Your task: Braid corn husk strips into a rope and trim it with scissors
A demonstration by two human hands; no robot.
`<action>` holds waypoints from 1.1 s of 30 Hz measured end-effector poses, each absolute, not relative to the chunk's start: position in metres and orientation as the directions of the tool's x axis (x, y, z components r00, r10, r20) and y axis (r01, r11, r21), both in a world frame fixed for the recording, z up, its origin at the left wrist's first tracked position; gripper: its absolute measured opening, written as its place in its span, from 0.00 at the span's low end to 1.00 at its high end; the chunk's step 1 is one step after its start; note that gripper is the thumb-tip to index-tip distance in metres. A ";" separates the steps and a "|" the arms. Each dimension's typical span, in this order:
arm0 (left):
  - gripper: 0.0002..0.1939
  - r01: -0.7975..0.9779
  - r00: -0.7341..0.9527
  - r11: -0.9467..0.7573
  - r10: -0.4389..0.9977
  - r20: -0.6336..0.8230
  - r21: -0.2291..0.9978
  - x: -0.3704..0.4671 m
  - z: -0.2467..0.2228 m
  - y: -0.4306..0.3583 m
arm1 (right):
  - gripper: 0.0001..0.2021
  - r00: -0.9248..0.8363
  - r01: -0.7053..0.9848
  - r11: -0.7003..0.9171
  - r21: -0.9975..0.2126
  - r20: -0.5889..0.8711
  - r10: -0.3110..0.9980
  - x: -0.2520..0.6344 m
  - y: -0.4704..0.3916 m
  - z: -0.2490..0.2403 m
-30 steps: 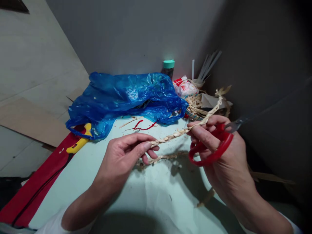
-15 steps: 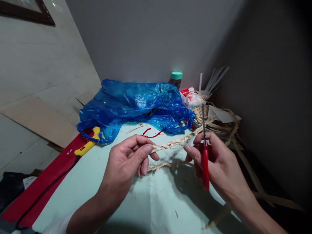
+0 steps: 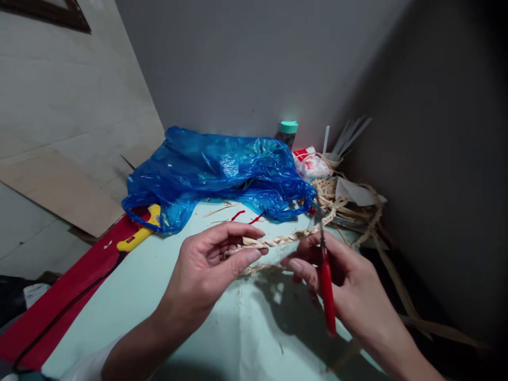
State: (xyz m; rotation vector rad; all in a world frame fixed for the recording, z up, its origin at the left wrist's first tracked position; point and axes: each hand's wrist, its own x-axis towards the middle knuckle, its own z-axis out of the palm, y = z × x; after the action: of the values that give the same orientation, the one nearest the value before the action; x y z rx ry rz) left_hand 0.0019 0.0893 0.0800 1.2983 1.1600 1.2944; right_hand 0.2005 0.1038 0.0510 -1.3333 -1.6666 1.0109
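Observation:
A pale straw braid [image 3: 278, 241] runs from my left hand [image 3: 216, 256] up and right toward the pile of straw. Its near end lies across my curled left fingers, with the thumb parted from the index finger. My right hand [image 3: 337, 270] grips a pair of red-handled scissors [image 3: 327, 296], slightly blurred, with the blades pointing up and away. The braid passes behind the scissors and the right fingers. Below, another stretch of braid [image 3: 265, 268] spans between the two hands, partly hidden by the left thumb.
A blue plastic bag [image 3: 222, 164] covers the back of the pale green table [image 3: 206, 328]. Left of it lies a yellow-handled corded tool [image 3: 138, 238]. Red string [image 3: 238, 215], a green-lidded jar [image 3: 288, 129] and a straw pile [image 3: 357, 211] are behind my hands. Grey walls enclose the back.
My left thumb has come away from the index finger, loosening the pinch on the braid. The right hand and scissors have shifted slightly left and lower.

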 end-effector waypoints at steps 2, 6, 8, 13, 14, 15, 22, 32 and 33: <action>0.07 0.059 -0.009 -0.135 0.991 0.135 0.989 0.004 0.079 0.089 | 0.16 -0.160 0.127 -0.003 -0.992 -0.023 0.987 0.195 0.104 0.050; 0.06 0.253 -0.053 -0.219 0.969 0.240 0.942 0.008 0.075 0.085 | 0.24 -0.171 -0.245 -0.103 -0.964 -0.061 0.983 0.186 0.104 0.047; 0.07 0.354 -0.071 -0.277 0.944 0.321 0.893 0.010 0.070 0.082 | 0.20 -0.163 -0.304 -0.066 -0.950 -0.017 0.986 0.184 0.102 0.046; 0.07 0.495 -0.042 -0.384 0.885 0.463 0.780 0.014 0.062 0.078 | 0.12 -0.049 -0.273 0.075 -0.959 0.092 0.995 0.185 0.096 0.047; 0.07 0.496 -0.031 -0.373 0.895 0.446 0.784 0.015 0.062 0.078 | 0.12 -0.038 -0.259 0.093 -0.961 0.106 0.994 0.186 0.096 0.047; 0.06 0.489 -0.022 -0.351 0.910 0.414 0.798 0.015 0.063 0.078 | 0.12 -0.031 -0.247 0.108 -0.963 0.120 0.992 0.186 0.097 0.046; 0.05 0.407 0.008 -0.226 0.970 0.244 0.885 0.016 0.068 0.080 | 0.15 -0.059 -0.164 0.131 -0.978 0.142 0.988 0.190 0.105 0.042; 0.06 0.185 0.163 0.072 0.981 -0.103 0.980 0.011 0.073 0.085 | 0.17 -0.047 -0.125 0.069 -0.990 0.075 0.996 0.192 0.107 0.038; 0.07 0.165 0.181 0.104 0.974 -0.134 0.981 0.011 0.072 0.085 | 0.17 -0.049 -0.138 0.061 -0.989 0.068 0.996 0.192 0.107 0.038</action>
State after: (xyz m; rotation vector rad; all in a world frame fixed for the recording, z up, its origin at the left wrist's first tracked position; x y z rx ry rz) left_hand 0.0106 0.0849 0.0722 1.3155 1.2297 0.9016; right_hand 0.1916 0.1074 0.0378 -1.0352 -1.1756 1.2616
